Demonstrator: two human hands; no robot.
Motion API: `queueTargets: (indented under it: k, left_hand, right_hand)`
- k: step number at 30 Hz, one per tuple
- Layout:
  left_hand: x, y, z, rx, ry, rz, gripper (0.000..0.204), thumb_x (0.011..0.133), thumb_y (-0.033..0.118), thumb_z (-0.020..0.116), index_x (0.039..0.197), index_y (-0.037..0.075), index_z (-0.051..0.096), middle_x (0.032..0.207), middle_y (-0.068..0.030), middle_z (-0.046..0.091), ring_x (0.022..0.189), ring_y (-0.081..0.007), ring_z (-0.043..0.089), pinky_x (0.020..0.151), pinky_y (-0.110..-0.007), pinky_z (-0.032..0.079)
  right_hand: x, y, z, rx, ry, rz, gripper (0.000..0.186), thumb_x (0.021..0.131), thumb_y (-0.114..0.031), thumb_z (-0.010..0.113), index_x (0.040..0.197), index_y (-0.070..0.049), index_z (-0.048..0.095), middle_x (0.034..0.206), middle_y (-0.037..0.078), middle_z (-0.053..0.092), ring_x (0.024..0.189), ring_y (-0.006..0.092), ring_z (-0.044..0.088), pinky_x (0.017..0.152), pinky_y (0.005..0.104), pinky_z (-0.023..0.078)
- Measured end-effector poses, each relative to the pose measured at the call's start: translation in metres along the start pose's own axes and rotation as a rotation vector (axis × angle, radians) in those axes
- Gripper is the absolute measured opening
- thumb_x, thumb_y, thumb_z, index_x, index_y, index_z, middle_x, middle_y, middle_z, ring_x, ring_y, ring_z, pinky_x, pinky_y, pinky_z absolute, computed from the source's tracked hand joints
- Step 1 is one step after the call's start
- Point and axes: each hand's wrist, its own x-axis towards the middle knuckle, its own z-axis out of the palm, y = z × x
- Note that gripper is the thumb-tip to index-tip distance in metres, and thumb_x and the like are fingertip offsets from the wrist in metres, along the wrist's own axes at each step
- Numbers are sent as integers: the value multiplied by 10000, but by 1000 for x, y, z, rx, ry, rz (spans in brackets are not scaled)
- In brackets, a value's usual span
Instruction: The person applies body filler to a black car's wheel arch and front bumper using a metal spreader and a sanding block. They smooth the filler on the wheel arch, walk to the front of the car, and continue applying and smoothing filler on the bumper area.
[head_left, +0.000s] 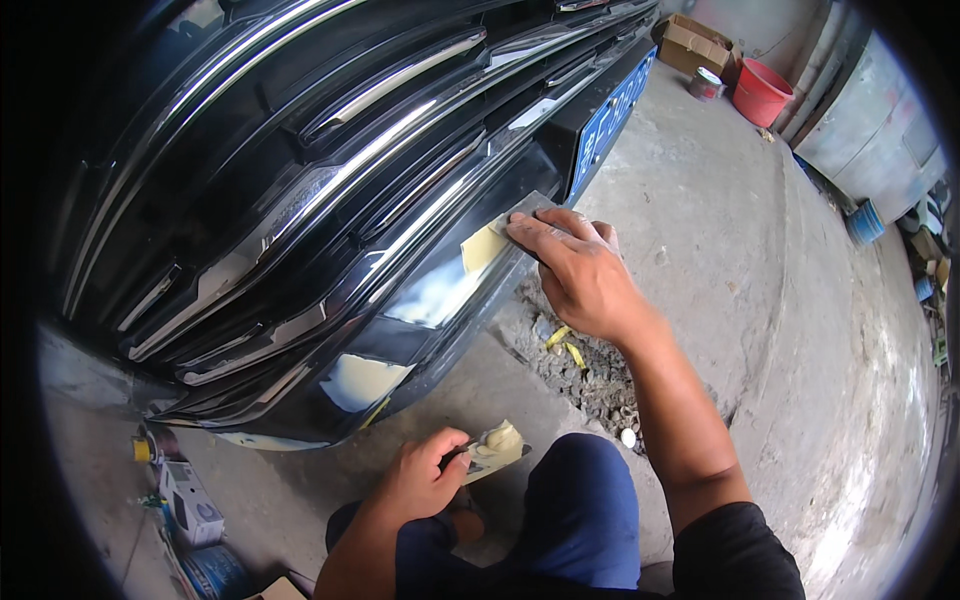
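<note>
My right hand [585,265] grips a flat grey putty spreader [526,207] and presses it to the lower front bumper [435,362] of a black car. At the blade's edge lies a patch of cream-coloured filler [481,249]. Left of it the bumper has a whitish sanded area [437,290], and lower down sits another cream filler patch [366,382]. Above my knees, my left hand [428,474] is closed round a small flat putty board. A heap of cream putty [497,441] rests on that board.
A blue licence plate [610,125] juts from the bumper beside my right hand. Under the bumper, rubble [590,385] fills a broken spot in the concrete floor [790,330]. Far right stand a red bucket [762,92], a tin [706,84] and a cardboard box [694,45]. Boxes [192,505] lie lower left.
</note>
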Motion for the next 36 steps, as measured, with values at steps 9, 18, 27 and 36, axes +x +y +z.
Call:
queueTargets:
  k: [9, 18, 27, 36]
  left_hand:
    - [-3, 3, -1, 10, 37, 7, 174, 927, 109, 635, 1071, 12, 623, 937, -193, 720, 880, -383, 713, 753, -412, 555]
    - [-3, 1, -1, -50, 45, -4, 164, 926, 94, 635, 1065, 6, 622, 929, -197, 721, 874, -365, 722, 743, -398, 553]
    - [-11, 3, -10, -53, 113, -23, 166, 926, 86, 633, 1067, 1, 620, 918, -197, 721, 861, -361, 724, 735, -391, 550]
    - [-26, 3, -19, 2, 185, -34, 161, 926, 90, 629, 1062, 4, 617, 904, -202, 707, 838, -380, 708, 720, -401, 542]
  right_hand:
    - [-15, -16, -5, -1, -25, -52, 606, 773, 66, 551, 1354, -103, 573, 1423, 38, 588, 1300, 291, 510, 906, 550, 424]
    - [-24, -42, 13, -68, -79, -66, 610, 760, 8, 630, 1354, -124, 584, 1462, 6, 552, 1300, 281, 493, 926, 555, 421]
    - [-2, -68, 8, -2, -46, -159, 585, 782, 20, 622, 1347, -129, 591, 1469, 7, 551, 1298, 304, 499, 951, 583, 404]
    - [-22, -72, 8, -55, -58, -119, 614, 767, 55, 647, 1348, -130, 578, 1454, 9, 565, 1257, 326, 526, 929, 529, 399]
